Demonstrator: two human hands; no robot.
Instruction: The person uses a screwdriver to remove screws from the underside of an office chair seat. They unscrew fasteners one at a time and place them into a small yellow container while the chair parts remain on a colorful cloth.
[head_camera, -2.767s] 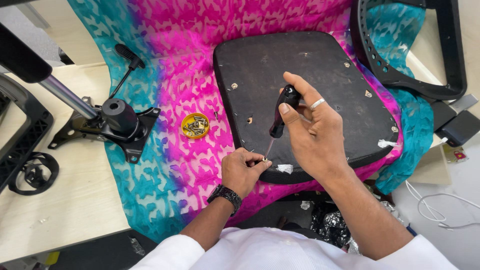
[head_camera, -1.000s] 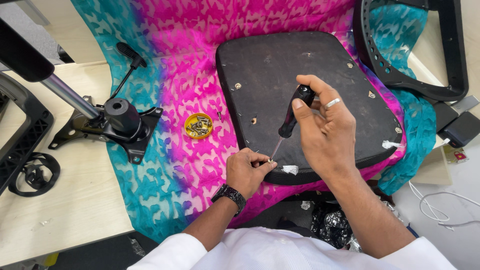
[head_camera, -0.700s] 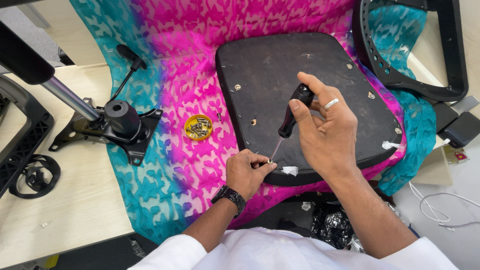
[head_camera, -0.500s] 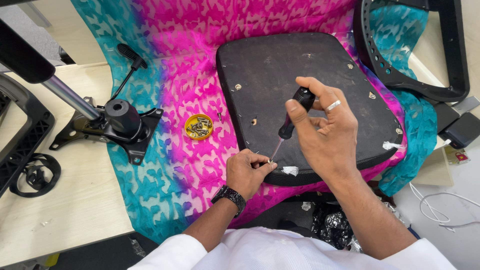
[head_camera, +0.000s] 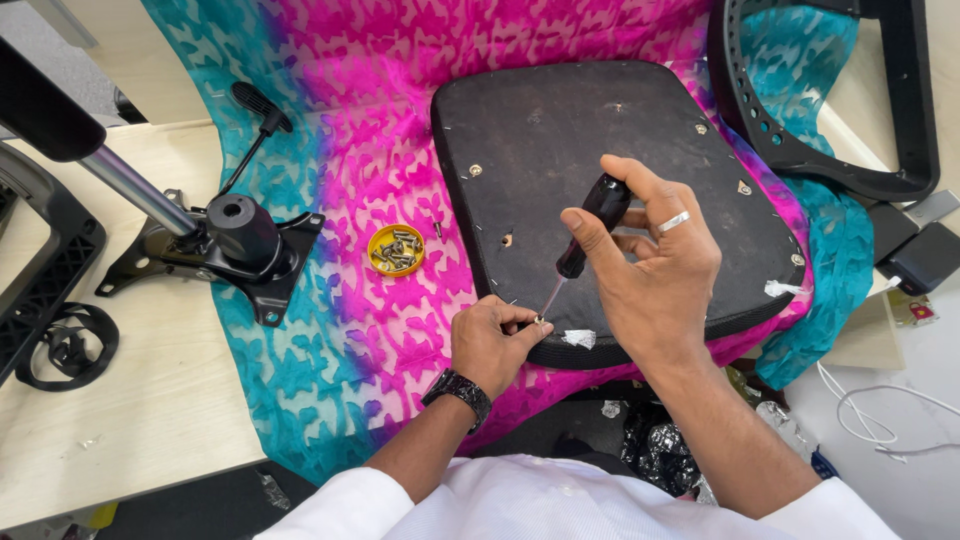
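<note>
1. the right hand (head_camera: 655, 275) is wrapped around a screwdriver (head_camera: 588, 233) with a black handle, fingers curled on the grip and thumb along the side. there's a silver ring on one finger. the shaft slants down and to the left toward the near edge of the seat.
2. the left hand (head_camera: 490, 343) sits right at the tip of that screwdriver, thumb and forefinger pinched together on something tiny at the tip. looks like a screw, but it's too small to be sure. a dark watch (head_camera: 458, 388) is on that wrist.
3. both hands meet at the front rim of a black seat pan (head_camera: 560, 140) lying upside down, with small metal fittings dotted over its underside and a scrap of white stuff (head_camera: 578, 339) stuck on the rim just beside the left hand.
4. the seat lies on a pink and teal patterned cloth (head_camera: 350, 120) spread over a pale wooden table (head_camera: 120, 400).
5. a small yellow lid (head_camera: 396, 249) full of screws sits on the cloth to the left of the seat, near but not touching it.
6. further left is the black chair tilt mechanism (head_camera: 235, 240) with a metal gas cylinder (head_camera: 135, 190) sticking out, half on the cloth.
7. a black chair back frame (head_camera: 800, 150) lies at the upper right, beside the seat.
</note>
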